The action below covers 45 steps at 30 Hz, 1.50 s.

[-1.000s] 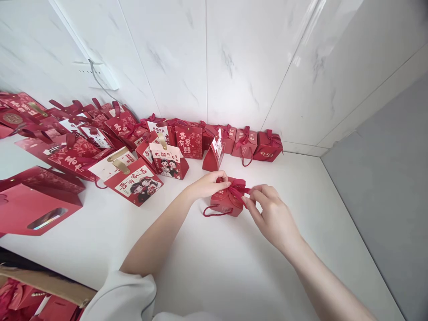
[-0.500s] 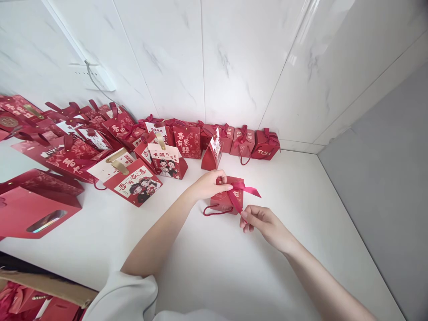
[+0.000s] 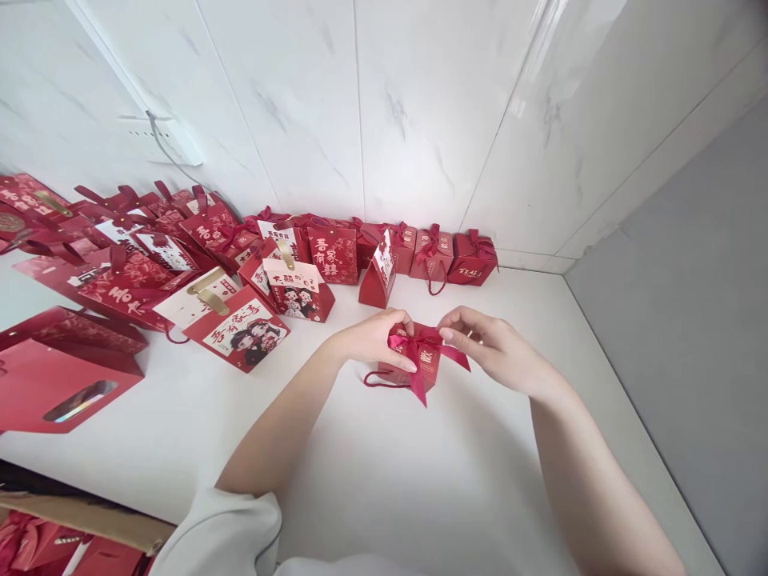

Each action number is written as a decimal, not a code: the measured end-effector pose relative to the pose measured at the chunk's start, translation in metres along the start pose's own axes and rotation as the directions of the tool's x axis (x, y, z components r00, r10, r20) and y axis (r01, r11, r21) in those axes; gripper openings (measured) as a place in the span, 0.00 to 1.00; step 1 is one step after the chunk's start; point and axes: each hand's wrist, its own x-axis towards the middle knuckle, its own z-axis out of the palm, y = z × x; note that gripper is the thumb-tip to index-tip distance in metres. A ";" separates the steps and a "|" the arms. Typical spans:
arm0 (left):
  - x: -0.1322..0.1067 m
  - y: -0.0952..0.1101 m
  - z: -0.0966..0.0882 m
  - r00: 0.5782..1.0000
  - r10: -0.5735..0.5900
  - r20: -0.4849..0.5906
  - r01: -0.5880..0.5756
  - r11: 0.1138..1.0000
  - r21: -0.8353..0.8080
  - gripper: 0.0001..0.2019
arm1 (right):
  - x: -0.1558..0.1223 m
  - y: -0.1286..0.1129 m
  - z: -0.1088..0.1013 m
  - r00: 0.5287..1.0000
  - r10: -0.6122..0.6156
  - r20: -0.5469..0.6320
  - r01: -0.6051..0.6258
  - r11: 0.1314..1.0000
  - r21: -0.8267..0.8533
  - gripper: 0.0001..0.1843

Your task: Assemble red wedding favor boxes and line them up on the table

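A small red gift box [image 3: 427, 370] with gold characters stands on the white table in front of me. A dark red ribbon [image 3: 418, 384] is tied in a bow across its top, with one tail hanging down the front and another pointing right. My left hand [image 3: 378, 339] grips the box from the left, thumb over the near side by the bow and fingers at the back. My right hand [image 3: 489, 346] pinches the bow's ribbon at its right side between thumb and forefinger. A twisted red cord handle [image 3: 384, 382] loops out at the box's lower left.
Finished-looking red boxes with bows [image 3: 433, 254] line the tiled wall [image 3: 414, 104]. Several red and white gift bags [image 3: 240, 332] crowd the left side. A cardboard carton [image 3: 90, 516] with red boxes sits at lower left. A grey panel [image 3: 678, 320] borders the right.
My right hand has moved up from the front ribbon tail to the bow's right side. That tail now hangs free, and a bow loop shows under my left hand.
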 end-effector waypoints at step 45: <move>-0.021 0.003 -0.028 0.970 -0.135 -0.200 0.141 0.990 0.014 0.14 | 0.029 0.035 0.016 0.994 0.103 0.028 -0.105 0.987 0.123 0.20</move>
